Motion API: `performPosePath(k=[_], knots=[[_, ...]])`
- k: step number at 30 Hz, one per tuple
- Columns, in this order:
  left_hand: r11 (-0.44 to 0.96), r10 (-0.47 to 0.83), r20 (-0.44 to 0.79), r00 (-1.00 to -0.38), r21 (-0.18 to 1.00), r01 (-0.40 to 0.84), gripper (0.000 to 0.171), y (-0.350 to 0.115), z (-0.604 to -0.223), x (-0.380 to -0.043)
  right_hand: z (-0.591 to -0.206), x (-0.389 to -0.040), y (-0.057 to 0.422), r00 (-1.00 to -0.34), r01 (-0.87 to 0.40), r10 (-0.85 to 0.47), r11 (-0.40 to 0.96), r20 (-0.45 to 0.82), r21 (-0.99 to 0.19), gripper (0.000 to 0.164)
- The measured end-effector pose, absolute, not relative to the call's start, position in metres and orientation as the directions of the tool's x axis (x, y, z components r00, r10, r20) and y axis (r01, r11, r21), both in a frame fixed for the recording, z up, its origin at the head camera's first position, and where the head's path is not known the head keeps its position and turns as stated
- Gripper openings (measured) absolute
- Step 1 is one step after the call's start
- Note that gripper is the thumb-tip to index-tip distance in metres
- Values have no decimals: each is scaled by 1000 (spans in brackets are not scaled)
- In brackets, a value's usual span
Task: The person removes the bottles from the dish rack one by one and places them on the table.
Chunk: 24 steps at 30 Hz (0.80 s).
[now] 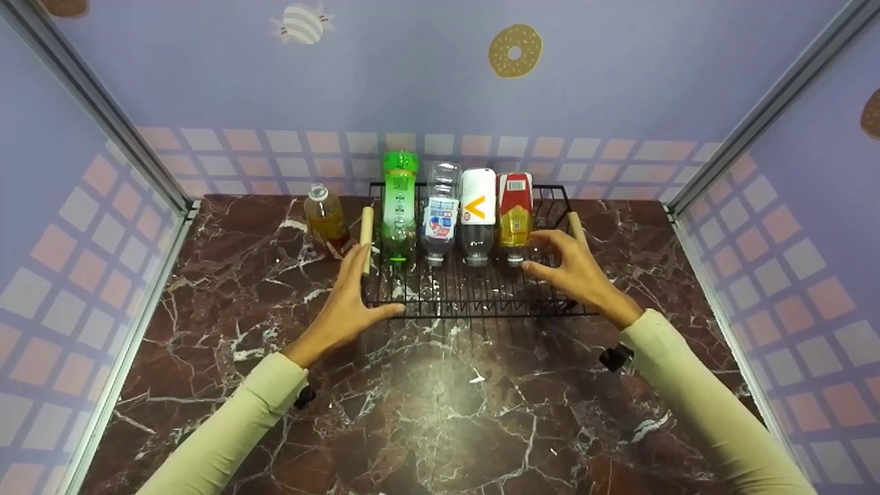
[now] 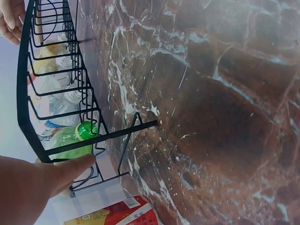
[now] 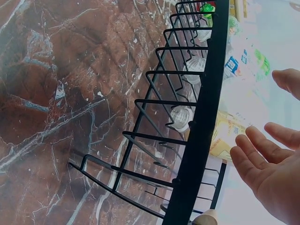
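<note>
A black wire rack [image 1: 474,309] with wooden handles holds a row of plastic bottles, necks down. From the left they are a green bottle [image 1: 399,206], a clear bottle with a blue-and-white label [image 1: 440,216], a white-labelled bottle [image 1: 478,203] and a red-and-yellow-labelled bottle [image 1: 515,206]. My left hand [image 1: 347,302] is at the rack's left end, fingers along the left handle [image 1: 367,230] and thumb stretched over the front corner. My right hand [image 1: 570,268], fingers spread and relaxed, is beside the red-and-yellow bottle; the right wrist view shows nothing in its grasp.
Another bottle [image 1: 326,220] with a yellow-and-red label stands upright on the marbled table [image 1: 440,412], just left of the rack. Purple panels [image 1: 412,75] enclose the table at the back and both sides. The right handle [image 1: 577,229] is behind my right hand.
</note>
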<state>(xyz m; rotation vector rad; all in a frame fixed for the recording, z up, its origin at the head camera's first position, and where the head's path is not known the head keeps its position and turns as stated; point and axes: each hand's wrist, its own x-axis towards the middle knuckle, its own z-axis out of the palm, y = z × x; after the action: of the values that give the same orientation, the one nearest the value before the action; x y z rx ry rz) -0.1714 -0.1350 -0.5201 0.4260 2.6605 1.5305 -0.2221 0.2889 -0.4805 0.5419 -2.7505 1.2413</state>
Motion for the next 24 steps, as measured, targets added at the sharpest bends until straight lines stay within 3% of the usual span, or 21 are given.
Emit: performPosePath(k=[8, 24], knots=[[489, 224, 70, -972, 855, 175, 137, -133, -527, -169, -480, -220, 290, -936, -345, -284, 641, 206, -686, 60], [475, 214, 75, -974, 863, 171, 143, -133, -542, -171, -477, -232, 291, -962, -256, -235, 609, 137, -751, 61]])
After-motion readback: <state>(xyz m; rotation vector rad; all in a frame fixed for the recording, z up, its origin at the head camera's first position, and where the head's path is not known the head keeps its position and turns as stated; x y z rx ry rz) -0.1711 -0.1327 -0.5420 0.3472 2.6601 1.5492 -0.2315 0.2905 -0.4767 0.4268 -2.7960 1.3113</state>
